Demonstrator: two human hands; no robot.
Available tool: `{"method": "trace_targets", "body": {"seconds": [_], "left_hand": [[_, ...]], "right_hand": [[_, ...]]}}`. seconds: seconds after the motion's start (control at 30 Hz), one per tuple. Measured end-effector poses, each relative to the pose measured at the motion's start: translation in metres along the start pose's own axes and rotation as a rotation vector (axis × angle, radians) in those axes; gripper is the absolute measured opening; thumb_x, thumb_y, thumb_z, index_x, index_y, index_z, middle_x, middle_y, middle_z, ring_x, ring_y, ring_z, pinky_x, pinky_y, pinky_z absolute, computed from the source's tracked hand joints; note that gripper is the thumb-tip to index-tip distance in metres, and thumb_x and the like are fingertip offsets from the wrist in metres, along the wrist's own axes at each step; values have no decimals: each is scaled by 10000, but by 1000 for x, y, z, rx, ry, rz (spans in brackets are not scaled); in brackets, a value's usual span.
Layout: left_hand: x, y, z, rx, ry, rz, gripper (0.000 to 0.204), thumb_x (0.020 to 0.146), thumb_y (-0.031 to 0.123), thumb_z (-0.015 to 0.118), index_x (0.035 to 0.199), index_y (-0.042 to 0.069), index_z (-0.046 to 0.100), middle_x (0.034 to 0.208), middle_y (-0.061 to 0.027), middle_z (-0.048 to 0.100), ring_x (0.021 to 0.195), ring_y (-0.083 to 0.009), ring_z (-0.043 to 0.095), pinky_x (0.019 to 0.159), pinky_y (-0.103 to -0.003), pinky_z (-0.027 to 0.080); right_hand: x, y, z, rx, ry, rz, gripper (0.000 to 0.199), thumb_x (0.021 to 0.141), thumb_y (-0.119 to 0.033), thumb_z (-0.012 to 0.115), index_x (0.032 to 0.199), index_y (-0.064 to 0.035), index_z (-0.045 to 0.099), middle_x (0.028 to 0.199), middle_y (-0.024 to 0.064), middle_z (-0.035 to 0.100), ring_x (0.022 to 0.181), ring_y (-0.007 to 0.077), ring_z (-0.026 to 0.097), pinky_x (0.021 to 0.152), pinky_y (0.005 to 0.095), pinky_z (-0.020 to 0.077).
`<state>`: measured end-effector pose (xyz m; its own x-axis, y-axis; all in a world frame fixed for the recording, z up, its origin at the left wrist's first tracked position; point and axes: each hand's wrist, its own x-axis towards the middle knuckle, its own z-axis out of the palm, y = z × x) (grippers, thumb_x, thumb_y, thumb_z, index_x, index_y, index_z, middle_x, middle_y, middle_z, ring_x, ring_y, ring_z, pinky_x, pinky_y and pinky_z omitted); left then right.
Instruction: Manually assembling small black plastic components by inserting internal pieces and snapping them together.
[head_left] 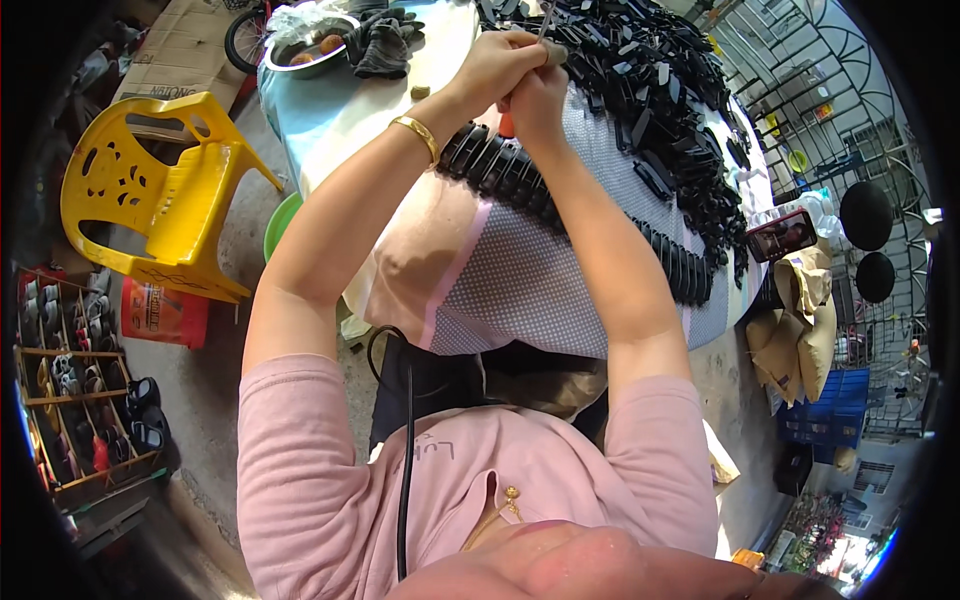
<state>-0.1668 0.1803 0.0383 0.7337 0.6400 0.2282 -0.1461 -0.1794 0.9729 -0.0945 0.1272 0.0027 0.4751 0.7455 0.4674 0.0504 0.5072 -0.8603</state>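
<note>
Arms (345, 222) extended; left hand (508, 62) and right hand (538, 100) meet over the table, fingers bunched. I cannot tell what either grips. Orange handle (506, 125) half-hidden. Row of black pieces (490, 163) on cloth (530, 290), partly masked by right forearm (600, 215).

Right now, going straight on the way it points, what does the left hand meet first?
The right hand, apparently already against the left hand; past that, likely the pile of black plastic pieces, though depth is unclear.
</note>
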Motion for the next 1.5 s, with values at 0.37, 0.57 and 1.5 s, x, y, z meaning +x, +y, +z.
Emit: {"method": "trace_targets", "body": {"seconds": [0.37, 0.57, 1.5], "left_hand": [[2, -40, 3, -184, 5, 189, 253, 818, 132, 504, 935, -43, 642, 883, -81, 644, 786, -111, 581, 730, -221, 461], [7, -54, -10, -232, 107, 145, 219, 789, 207, 579, 841, 7, 652, 644, -37, 582, 441, -93, 497, 337, -214, 384], [6, -42, -22, -205, 164, 209, 233, 785, 200, 592, 836, -19, 655, 684, -24, 600, 575, -80, 535, 450, -215, 428]], "right_hand": [[0, 35, 3, -134, 149, -191, 269, 852, -147, 441, 651, 8, 530, 502, 40, 492, 368, 111, 449, 329, 240, 320], [-5, 22, 14, -85, 39, 23, 269, 855, -156, 453, 657, 8, 537, 508, 39, 502, 396, 102, 463, 352, 241, 342], [7, 26, 26, -18, 22, 22, 224, 847, -138, 460, 695, 4, 542, 537, 39, 499, 385, 103, 448, 340, 233, 329]]}}
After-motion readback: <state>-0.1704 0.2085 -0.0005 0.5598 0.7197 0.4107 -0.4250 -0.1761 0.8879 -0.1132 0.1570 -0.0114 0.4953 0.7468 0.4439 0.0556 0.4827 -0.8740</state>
